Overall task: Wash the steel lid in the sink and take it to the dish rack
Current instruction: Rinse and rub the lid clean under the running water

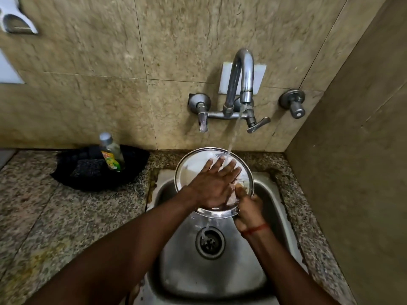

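Note:
The round steel lid [189,168] is tilted over the steel sink [271,205], under the running stream from the tap [242,71]. My left hand [214,183] lies flat on the lid's face with the fingers spread, and water strikes near the fingertips. My right hand [248,210] grips the lid's near right rim, thumb on top. A red thread circles that wrist. Water runs off the lid's lower edge toward the drain [210,241]. No dish rack is in view.
A black tray [134,164] holding a dish soap bottle [111,153] and a dark scrubber [88,167] sits on the granite counter [55,216] left of the sink. Tap handles [257,125] jut from the tiled wall. A side wall stands close on the right.

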